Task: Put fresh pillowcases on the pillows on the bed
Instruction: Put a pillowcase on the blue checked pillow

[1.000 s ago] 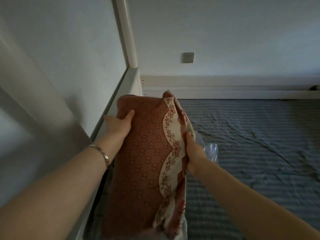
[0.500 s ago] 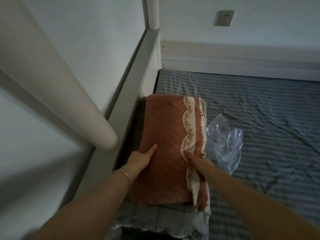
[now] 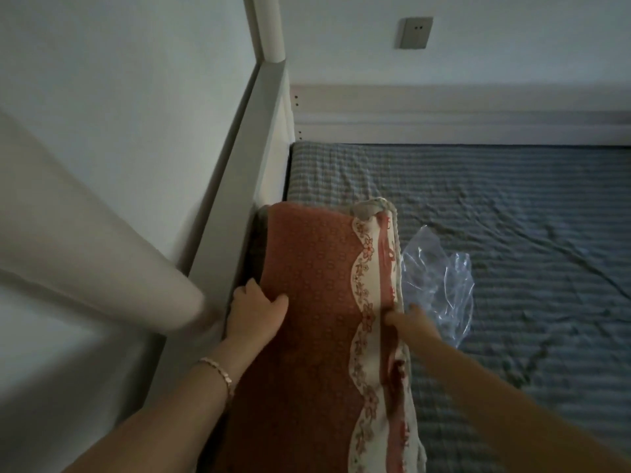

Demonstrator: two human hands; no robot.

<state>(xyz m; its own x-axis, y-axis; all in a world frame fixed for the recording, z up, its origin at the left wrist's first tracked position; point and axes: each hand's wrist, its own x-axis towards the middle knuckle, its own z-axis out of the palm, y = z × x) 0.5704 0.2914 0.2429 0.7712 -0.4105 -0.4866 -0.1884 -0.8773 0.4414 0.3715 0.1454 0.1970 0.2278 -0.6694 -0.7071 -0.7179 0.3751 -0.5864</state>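
A pillow point(image 3: 317, 302) in a reddish-brown patterned pillowcase with a cream floral border lies lengthwise at the left edge of the bed, against the white frame. My left hand point(image 3: 256, 312) grips its left edge, thumb on top and fingers tucked down beside the frame. My right hand point(image 3: 409, 319) holds the right edge at the cream border, thumb on the cloth, fingers hidden under the side.
The bed point(image 3: 512, 233) carries a wrinkled grey-blue striped sheet. A crumpled clear plastic bag point(image 3: 440, 278) lies just right of the pillow. A white bed frame rail point(image 3: 246, 186) and a thick white post point(image 3: 85, 240) stand at the left. A wall socket point(image 3: 415, 32) is above.
The pillow went from being held upright to lying flat on the bed by the frame. My left hand shifted from the pillow's top to its left edge; the view moved closer.
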